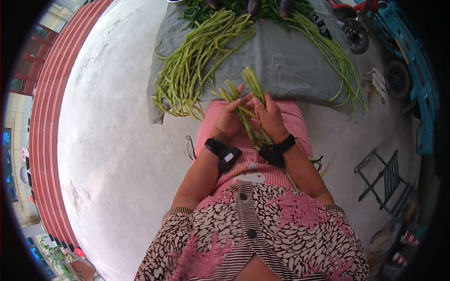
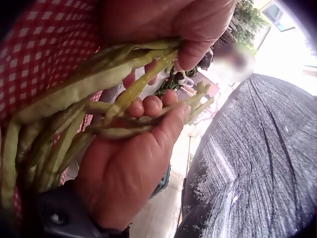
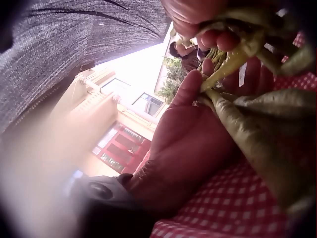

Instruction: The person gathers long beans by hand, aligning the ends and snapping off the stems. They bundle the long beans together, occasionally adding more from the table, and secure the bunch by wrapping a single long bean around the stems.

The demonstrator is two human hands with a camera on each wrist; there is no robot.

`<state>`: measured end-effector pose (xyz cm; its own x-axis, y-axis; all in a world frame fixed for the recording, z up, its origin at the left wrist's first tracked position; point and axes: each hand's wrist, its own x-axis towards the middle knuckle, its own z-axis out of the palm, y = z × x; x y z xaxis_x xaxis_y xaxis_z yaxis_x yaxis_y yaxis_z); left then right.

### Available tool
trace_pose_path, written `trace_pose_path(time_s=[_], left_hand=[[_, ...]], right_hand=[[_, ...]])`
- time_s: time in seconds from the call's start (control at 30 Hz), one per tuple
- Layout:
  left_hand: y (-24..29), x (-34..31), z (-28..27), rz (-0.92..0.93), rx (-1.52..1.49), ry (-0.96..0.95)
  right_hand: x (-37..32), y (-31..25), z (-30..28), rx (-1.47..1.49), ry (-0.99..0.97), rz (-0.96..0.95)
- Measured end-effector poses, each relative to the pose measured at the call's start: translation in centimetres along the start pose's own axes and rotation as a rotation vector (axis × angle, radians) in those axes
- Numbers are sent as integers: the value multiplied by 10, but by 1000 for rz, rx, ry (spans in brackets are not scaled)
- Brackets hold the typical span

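Note:
In the head view, my left hand [image 1: 228,122] and right hand [image 1: 273,120] are close together above the lap, each gripping long green beans [image 1: 253,84]. The bean stalks also hang down between the wrists. In the left wrist view, my left hand [image 2: 171,22] holds several beans [image 2: 74,89] at the top, while my right hand [image 2: 131,166] curls its fingers and thumb round others below. A yellowish bean [image 3: 228,68] stretches between the hands in the right wrist view, its end at the thumb of my left hand [image 3: 190,144]; my right hand [image 3: 198,15] is partly cut off above.
A grey cloth [image 1: 286,61] ahead bears a large bean pile [image 1: 197,61], a thinner bunch [image 1: 335,56] at right, leafy greens and dark eggplants [image 1: 253,6]. A folding stool [image 1: 388,182] and a blue cart [image 1: 412,42] stand at right, red steps [image 1: 51,107] at left.

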<state>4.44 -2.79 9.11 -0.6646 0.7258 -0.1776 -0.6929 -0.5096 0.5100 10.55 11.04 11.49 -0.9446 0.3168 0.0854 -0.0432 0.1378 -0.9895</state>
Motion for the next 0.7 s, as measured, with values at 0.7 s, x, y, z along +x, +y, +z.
trace_pose_path(time_s=[0.7], left_hand=[[5, -4, 9, -8, -46, -14]], right_hand=[[4, -7, -20, 293, 5, 279]])
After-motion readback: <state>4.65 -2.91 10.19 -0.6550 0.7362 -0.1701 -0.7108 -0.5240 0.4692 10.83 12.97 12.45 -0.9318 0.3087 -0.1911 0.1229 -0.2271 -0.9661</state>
